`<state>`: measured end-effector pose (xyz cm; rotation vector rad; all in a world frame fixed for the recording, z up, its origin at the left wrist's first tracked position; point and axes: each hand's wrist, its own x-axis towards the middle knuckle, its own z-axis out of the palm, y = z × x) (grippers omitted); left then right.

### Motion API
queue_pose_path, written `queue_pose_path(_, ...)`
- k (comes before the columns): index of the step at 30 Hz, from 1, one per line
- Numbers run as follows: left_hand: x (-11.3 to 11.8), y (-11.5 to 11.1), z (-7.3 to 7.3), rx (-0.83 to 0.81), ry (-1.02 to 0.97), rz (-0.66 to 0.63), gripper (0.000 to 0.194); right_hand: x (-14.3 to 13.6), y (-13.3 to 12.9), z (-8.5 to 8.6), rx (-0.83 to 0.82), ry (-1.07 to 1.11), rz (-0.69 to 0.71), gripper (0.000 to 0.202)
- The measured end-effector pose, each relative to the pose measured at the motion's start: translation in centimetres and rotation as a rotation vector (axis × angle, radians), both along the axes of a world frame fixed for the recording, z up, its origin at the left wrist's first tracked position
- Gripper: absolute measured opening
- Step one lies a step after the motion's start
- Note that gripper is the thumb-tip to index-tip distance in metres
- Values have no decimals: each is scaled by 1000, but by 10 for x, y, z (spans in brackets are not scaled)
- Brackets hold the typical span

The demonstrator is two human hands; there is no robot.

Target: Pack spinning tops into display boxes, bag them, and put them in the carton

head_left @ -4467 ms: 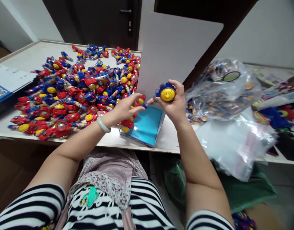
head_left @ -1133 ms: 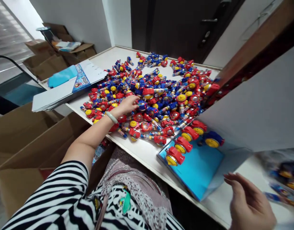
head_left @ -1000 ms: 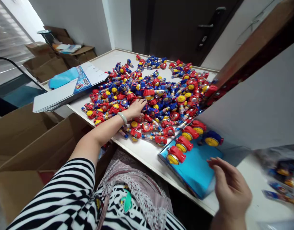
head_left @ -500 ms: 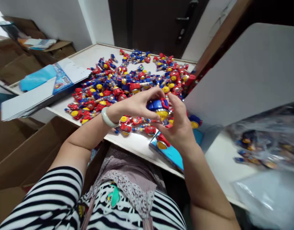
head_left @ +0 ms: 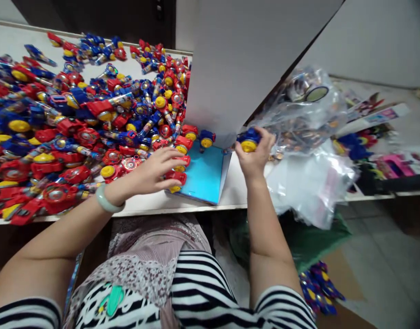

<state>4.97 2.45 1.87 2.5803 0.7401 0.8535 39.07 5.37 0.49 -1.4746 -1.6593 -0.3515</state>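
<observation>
My right hand (head_left: 256, 155) grips a blue toy with a round yellow part (head_left: 248, 140), held up to the right of a light-blue card stack (head_left: 210, 171). My left hand (head_left: 158, 170) has its fingers spread over the stack's left edge, beside several red toys with yellow discs (head_left: 180, 165) lined up there. A second blue-and-yellow toy (head_left: 206, 138) lies at the stack's back edge. To the left spreads a large pile of red and blue toys (head_left: 90, 137), many with clear tubes of small pieces.
A tall white panel (head_left: 227, 59) stands behind the card stack. Clear plastic bags (head_left: 306, 178) lie to the right, beside more toys (head_left: 355, 144). Below the table edge are a green bag (head_left: 316, 242) and bagged blue toys (head_left: 321, 288) on the floor.
The view has swung right. My hands, both around one blue toy before, are apart: the right has carried a blue toy rightward, and the left has let go and opened near the red toys.
</observation>
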Motion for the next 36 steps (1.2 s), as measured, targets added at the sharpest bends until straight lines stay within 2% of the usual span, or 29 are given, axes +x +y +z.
queue_pose_path(4, 21, -4, -27, 31, 138, 24, 46, 1, 34, -45, -69, 109, 143, 55)
queue_pose_path(7, 23, -2, -38, 18, 133, 37, 42, 1, 47, -58, -128, 119, 232, 56)
queue_pose_path(12, 18, 0, -41, 14, 129, 34, 41, 12, 57, -48, -213, 1, 353, 59)
queue_pose_path(18, 18, 1, -41, -28, 117, 38, 40, 11, 62, -36, -294, -115, 318, 61)
queue_pose_path(22, 20, 0, -39, -5, 133, 38, 40, 13, 64, -41, -209, -102, 358, 58)
queue_pose_path(26, 20, 2, -38, -9, 127, 34, 38, 10, 66, -51, -113, -11, 329, 52)
queue_pose_path(31, 20, 1, -38, -21, 102, 30, 39, 7, 61, -53, -120, 1, 312, 55)
queue_pose_path(36, 20, 0, -38, -30, 95, 31, 39, 16, 59, -47, -220, -94, 383, 57)
